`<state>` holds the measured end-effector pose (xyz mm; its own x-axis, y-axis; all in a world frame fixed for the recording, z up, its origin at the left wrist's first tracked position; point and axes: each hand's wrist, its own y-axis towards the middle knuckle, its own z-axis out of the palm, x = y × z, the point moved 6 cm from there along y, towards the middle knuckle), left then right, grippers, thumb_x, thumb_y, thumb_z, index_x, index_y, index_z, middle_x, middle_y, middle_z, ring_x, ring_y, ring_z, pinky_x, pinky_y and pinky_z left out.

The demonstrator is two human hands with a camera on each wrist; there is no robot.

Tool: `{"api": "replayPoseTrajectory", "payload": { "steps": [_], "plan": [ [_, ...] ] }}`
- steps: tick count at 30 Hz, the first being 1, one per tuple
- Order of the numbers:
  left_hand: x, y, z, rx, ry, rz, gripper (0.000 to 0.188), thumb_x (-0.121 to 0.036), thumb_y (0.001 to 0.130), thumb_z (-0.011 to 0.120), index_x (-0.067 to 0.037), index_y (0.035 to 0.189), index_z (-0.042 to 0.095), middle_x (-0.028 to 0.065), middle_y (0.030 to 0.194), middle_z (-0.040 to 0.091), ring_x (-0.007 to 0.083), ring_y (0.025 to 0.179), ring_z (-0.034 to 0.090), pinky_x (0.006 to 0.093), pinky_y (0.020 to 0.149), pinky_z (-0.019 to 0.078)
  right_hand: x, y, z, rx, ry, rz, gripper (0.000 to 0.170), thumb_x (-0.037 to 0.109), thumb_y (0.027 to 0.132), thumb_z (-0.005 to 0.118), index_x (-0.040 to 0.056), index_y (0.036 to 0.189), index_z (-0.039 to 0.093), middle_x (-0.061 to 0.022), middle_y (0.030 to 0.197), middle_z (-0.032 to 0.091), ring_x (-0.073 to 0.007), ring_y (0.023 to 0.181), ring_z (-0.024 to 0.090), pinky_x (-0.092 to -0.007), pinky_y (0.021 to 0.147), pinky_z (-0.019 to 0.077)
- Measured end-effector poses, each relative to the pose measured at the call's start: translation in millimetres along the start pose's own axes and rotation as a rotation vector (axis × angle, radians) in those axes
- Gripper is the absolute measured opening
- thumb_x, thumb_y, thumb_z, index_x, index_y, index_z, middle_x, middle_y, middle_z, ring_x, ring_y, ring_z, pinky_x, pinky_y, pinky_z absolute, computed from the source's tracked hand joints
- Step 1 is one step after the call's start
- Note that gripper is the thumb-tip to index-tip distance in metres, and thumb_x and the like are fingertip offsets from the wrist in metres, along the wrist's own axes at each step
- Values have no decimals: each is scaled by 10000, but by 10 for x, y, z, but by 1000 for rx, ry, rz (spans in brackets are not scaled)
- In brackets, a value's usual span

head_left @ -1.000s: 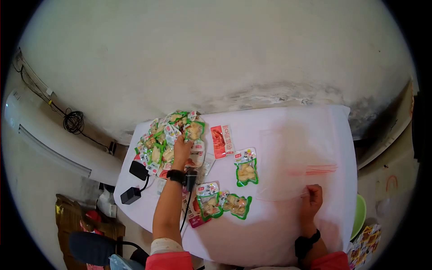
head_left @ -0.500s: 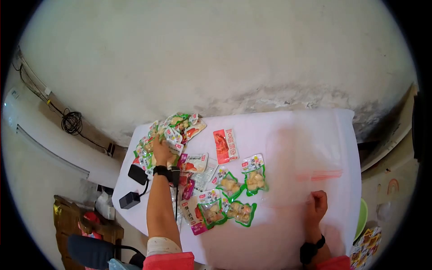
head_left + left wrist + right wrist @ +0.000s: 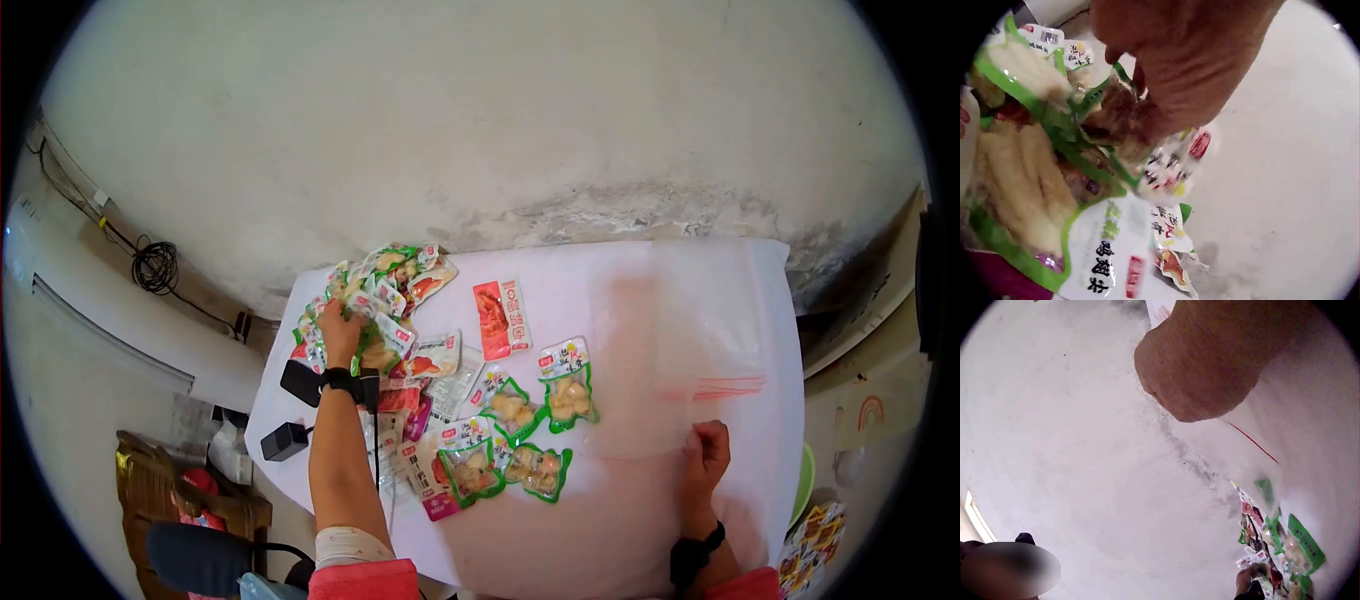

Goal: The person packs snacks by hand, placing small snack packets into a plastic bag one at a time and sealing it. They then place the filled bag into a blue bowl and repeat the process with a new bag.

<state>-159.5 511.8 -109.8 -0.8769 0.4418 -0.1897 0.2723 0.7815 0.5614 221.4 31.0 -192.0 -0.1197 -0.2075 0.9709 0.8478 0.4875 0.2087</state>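
**Q:** State the position of the left hand (image 3: 341,335).
**A:** Far left of the table (image 3: 560,545), inside the heap of food packets (image 3: 392,322). In the left wrist view, its fingers bend down against a green-edged packet. The fingertips are hidden; whether they pinch it cannot be told.

**Q:** State the grip of the right hand (image 3: 708,455).
**A:** Fingers curled, pinching the near edge of a clear plastic bag (image 3: 635,385). The bag lies flat on the right half of the table and carries red stripes (image 3: 727,386).

**Q:** Locate the separate packets.
**A:** Four green-edged pouches (image 3: 571,396) lie between the heap and the bag, toward the near side. Beyond them, to the far side, lies a red-and-white packet (image 3: 502,318).

**Q:** List adjacent items.
**A:** A black adapter (image 3: 285,441) sits at the table's left edge, near side of the heap. A wall (image 3: 480,130) stands along the far edge.
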Motion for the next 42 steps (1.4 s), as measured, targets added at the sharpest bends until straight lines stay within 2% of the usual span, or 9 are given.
{"api": "replayPoseTrajectory", "payload": {
  "steps": [5, 7, 11, 13, 19, 21, 28, 31, 42],
  "plan": [
    [354, -139, -378, -66, -482, -266, 339, -144, 805, 615, 42, 1078, 542, 136, 1022, 625, 240, 912, 609, 313, 801, 460, 25, 10, 34, 34, 35, 24, 60, -10, 837, 500, 38, 873, 496, 16, 791, 422, -53, 662, 403, -187, 601, 352],
    [-210, -314, -722, -84, -622, -206, 260, -109, 845, 574, 4, 1079, 558, 86, 990, 636, 168, 838, 616, 279, 732, 477, 24, 9, 35, 37, 33, 19, 60, -25, 830, 501, 23, 866, 501, 6, 796, 423, -58, 670, 404, -190, 595, 348],
    [-872, -1020, -609, 340, -1060, -579, 160, -126, 834, 597, -32, 963, 615, 49, 791, 648, 112, 664, 610, 243, 597, 498, 21, 11, 42, 41, 75, 32, 53, -31, 829, 502, 11, 861, 509, 0, 803, 433, -59, 676, 416, -193, 585, 360],
    [-1058, -1499, -373, 675, -890, -573, 178, -135, 854, 587, -32, 998, 593, 48, 848, 648, 109, 738, 617, 250, 632, 509, 7, 0, 39, 35, 48, 46, 52, -27, 831, 503, 11, 865, 513, 0, 809, 443, -58, 677, 422, -194, 587, 371],
    [-1810, -2206, -623, 530, -1338, -560, 415, -173, 878, 556, -10, 1242, 442, 180, 1299, 436, 266, 1190, 439, 366, 1013, 321, -56, 7, 47, 31, 59, 46, 64, -10, 841, 514, 5, 901, 530, -6, 818, 488, -61, 682, 454, -196, 604, 400],
    [-1587, -2316, -1055, 211, -298, -84, 490, -146, 837, 586, -29, 1282, 419, 229, 1309, 408, 348, 1235, 376, 407, 1028, 292, -115, 34, 40, 38, 69, 40, 70, -6, 845, 517, 4, 913, 533, -8, 818, 498, -62, 684, 463, -195, 606, 403],
    [-1275, -2996, -1056, 313, -117, -56, 637, -332, 766, 632, -73, 1312, 430, 267, 1406, 254, 469, 1297, 191, 562, 1024, 172, 29, 31, 101, 41, 64, 62, 64, 9, 859, 526, 8, 922, 540, -7, 818, 509, -63, 685, 481, -209, 613, 438],
    [-1688, -2934, -1121, 520, -100, 13, 577, -242, 790, 604, -91, 1319, 430, 237, 1434, 232, 459, 1316, 164, 520, 1054, 150, 48, 12, 61, -3, 50, 47, 66, 12, 863, 525, 11, 926, 541, -3, 822, 512, -62, 686, 481, -206, 614, 438],
    [-1098, -2499, -754, 468, -8, 28, 473, -187, 888, 450, -160, 1354, 377, 170, 1450, 238, 390, 1339, 178, 612, 1006, 169, -40, 37, -43, -81, 168, 15, 64, 19, 867, 531, 18, 930, 540, -3, 836, 515, -60, 702, 482, -194, 628, 430]
  ]
}}
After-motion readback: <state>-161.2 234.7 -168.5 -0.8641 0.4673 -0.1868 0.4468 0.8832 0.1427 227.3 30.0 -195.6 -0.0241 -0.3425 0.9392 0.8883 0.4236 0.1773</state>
